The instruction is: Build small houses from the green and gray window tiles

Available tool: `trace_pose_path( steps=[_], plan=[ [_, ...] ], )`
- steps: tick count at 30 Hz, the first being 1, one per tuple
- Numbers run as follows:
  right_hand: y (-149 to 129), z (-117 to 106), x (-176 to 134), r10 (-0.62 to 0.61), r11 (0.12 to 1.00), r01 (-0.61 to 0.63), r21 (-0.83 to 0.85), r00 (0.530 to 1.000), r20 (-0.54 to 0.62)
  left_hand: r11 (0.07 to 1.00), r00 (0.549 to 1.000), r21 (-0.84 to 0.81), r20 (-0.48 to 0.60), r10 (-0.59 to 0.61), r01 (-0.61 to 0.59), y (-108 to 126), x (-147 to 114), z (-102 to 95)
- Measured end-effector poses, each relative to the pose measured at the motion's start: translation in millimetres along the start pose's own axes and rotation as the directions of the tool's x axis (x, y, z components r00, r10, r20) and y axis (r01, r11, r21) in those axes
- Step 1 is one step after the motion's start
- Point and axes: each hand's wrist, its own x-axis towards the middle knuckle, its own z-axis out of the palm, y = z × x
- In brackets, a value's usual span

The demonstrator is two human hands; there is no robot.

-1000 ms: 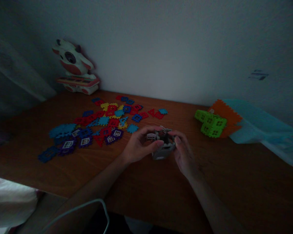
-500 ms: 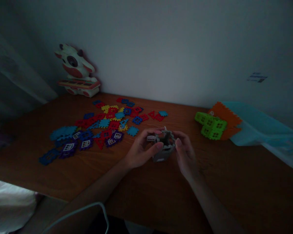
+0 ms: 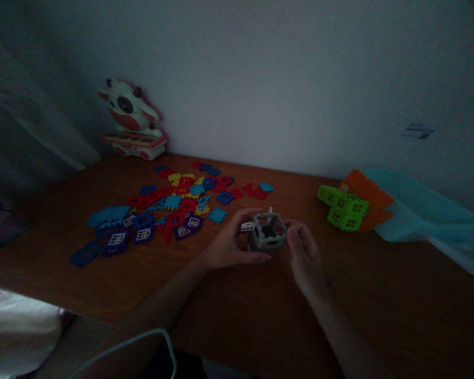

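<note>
A grey box built of interlocking plastic tiles (image 3: 265,242) stands near the middle of the table, its top open and its rim notched. A small white window piece (image 3: 247,227) juts from its left side. My left hand (image 3: 233,243) wraps round the box's left side, with the thumb across the front. At the right rim, my right hand (image 3: 303,252) pinches the edge between thumb and bent fingers. Whether a separate small piece sits in that pinch is too dark to tell.
Loose interlocking tiles (image 3: 173,201) in red, blue, yellow and purple spread over the table's left. A green tile block (image 3: 347,211) leans by orange tiles (image 3: 377,202) and a light-blue bin (image 3: 411,216) at right. A cow-shaped toy keyboard (image 3: 134,138) stands at the back left.
My left thumb has moved from the box's top rim down to its front face. My right fingers have curled more tightly at the right rim. The view has shifted slightly.
</note>
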Motion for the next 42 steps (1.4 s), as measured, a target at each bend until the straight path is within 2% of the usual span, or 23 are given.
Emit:
trace_pose_path(
  steps=[4, 8, 12, 16, 20, 23, 26, 30, 34, 38, 42],
  plan=[
    [-2.4, 0.8, 0.1, -0.059, 0.998, 0.059, -0.007, 0.998, -0.025, 0.993, 0.993, 0.059, 0.053, -0.106, 0.103, -2.0, 2.6, -4.7],
    [-1.8, 0.4, -0.2, -0.110, 0.994, 0.110, -0.015, 0.994, -0.013, 0.988, 0.992, 0.116, 0.065, -0.109, 0.101, -2.6, 4.2, -7.1],
    [4.7, -1.9, 1.9, -0.090, 0.996, 0.090, -0.025, 0.996, -0.009, 0.977, 0.985, 0.149, 0.063, -0.162, 0.151, -7.9, 3.5, -9.3],
    [11.9, -2.8, 4.4, -0.062, 0.998, 0.062, -0.029, 0.998, 0.008, 0.962, 0.965, 0.088, 0.008, -0.261, 0.259, -13.6, 5.2, -11.2],
    [22.4, -2.0, 2.7, -0.009, 0.996, 0.012, -0.088, 1.000, 0.030, 0.949, 0.940, -0.051, -0.125, -0.316, 0.312, -16.9, 10.8, -11.3],
    [29.2, -0.1, -1.5, 0.066, 0.980, -0.052, -0.193, 0.996, 0.066, 0.955, 0.922, -0.105, -0.251, -0.295, 0.277, -19.2, 12.6, -8.0],
    [31.4, 2.1, -5.6, 0.034, 0.952, 0.001, -0.306, 0.993, 0.109, 0.971, 0.928, -0.102, -0.288, -0.236, 0.215, -21.9, 9.9, -1.0],
    [32.9, 2.1, -7.8, -0.004, 0.907, 0.077, -0.414, 0.985, 0.175, 0.982, 0.952, 0.000, -0.246, -0.182, 0.187, -29.0, 3.9, 7.9],
    [35.5, 0.9, -6.5, -0.002, 0.853, 0.065, -0.518, 0.993, 0.120, 0.980, 0.973, 0.054, -0.140, -0.182, 0.191, -39.8, 2.1, 8.2],
    [36.1, 0.8, -3.3, -0.035, 0.857, 0.077, -0.509, 0.995, 0.092, 0.950, 0.981, 0.259, -0.125, -0.147, 0.175, -46.9, 2.8, 4.2],
    [35.3, -0.8, -1.0, -0.059, 0.857, 0.102, -0.505, 0.993, 0.100, 0.938, 0.983, 0.299, -0.114, -0.146, 0.174, -47.1, 2.2, 4.3]
  ],
)
